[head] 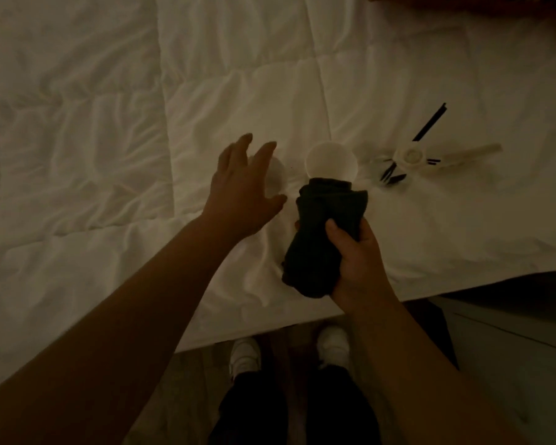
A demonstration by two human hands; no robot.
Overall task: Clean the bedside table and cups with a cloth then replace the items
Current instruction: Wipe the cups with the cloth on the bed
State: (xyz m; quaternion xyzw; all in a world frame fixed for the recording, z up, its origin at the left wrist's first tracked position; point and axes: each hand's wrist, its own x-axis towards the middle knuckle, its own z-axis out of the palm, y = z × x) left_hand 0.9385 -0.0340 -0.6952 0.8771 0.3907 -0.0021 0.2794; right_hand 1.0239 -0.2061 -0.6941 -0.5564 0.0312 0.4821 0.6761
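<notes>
Two white cups lie on a white duvet in dim light. One cup (331,162) shows its round opening, just beyond the top of a dark bunched cloth (321,232). My right hand (357,261) grips that cloth from below. The other cup (276,178) lies to the left, partly hidden behind my left hand (241,191), which hovers over it with fingers spread and nothing in it.
A small white fan-like object with black strips (411,155) lies on the duvet (109,123) to the right of the cups. The bed edge runs across the lower frame, with my white shoes (244,354) on the floor below. A pale cabinet (511,364) stands lower right.
</notes>
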